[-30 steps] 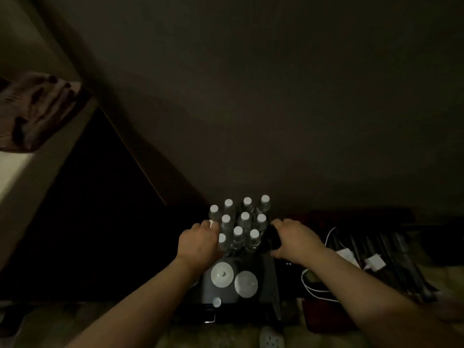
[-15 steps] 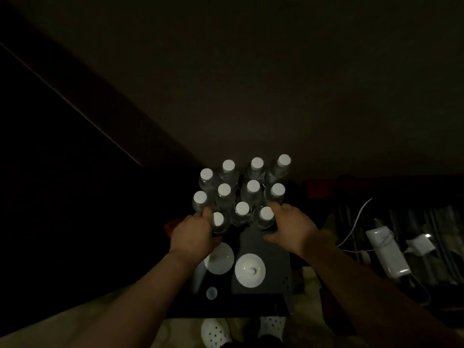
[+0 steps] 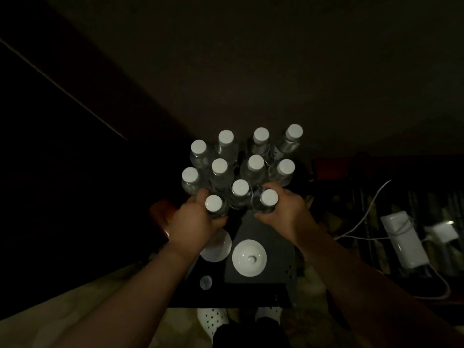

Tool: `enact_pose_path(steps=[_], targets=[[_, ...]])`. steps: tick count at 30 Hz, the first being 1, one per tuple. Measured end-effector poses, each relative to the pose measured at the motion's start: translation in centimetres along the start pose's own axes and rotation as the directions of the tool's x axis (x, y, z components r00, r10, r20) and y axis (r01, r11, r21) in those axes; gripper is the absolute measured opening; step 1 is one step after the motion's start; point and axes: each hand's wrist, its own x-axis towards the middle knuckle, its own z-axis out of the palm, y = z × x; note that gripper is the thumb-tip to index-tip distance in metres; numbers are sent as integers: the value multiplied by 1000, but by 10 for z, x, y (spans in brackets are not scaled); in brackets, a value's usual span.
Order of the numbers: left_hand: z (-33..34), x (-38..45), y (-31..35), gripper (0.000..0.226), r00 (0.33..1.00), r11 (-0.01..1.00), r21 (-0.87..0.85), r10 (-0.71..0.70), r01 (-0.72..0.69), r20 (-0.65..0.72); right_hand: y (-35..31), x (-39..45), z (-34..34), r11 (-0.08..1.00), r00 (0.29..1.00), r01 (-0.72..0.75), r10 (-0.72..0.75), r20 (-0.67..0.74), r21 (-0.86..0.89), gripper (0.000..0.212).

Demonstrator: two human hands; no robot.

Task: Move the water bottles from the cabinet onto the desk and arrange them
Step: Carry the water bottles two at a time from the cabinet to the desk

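Note:
Several clear water bottles with white caps stand clustered on a small dark table (image 3: 263, 229) in dim light. My left hand (image 3: 193, 222) is wrapped around the front-left bottle (image 3: 214, 205). My right hand (image 3: 288, 212) grips the front-right bottle (image 3: 268, 200). Between them stands another bottle (image 3: 240, 190). Behind these are two more rows, the back-right bottle (image 3: 292, 135) leaning a little outward.
Two white lidded cups (image 3: 249, 258) (image 3: 218, 244) and a small round cap (image 3: 206, 282) sit near the table's front. A white power strip (image 3: 403, 242) with cables and a charger (image 3: 443, 232) lies on the right. White slippers (image 3: 211, 322) show below.
The view has closed in on the bottles. Both hands have slid inward from the cluster's sides and closed around the two front bottles.

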Motion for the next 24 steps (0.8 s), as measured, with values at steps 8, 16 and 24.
enact_pose_path(steps=[8, 16, 24], targets=[[-29, -30, 19, 56, 997, 996, 57, 63, -66, 43, -17, -18, -29, 984, 974, -170, 161, 159, 46, 48], [-111, -69, 75, 56, 980, 973, 117, 194, -197, 37, -71, -71, -116, 987, 990, -114, 103, 96, 115, 53], [-216, -108, 177, 66, 885, 853, 238, 459, -465, 84, -109, -162, -252, 980, 989, -126, 136, -56, 156, 60]])
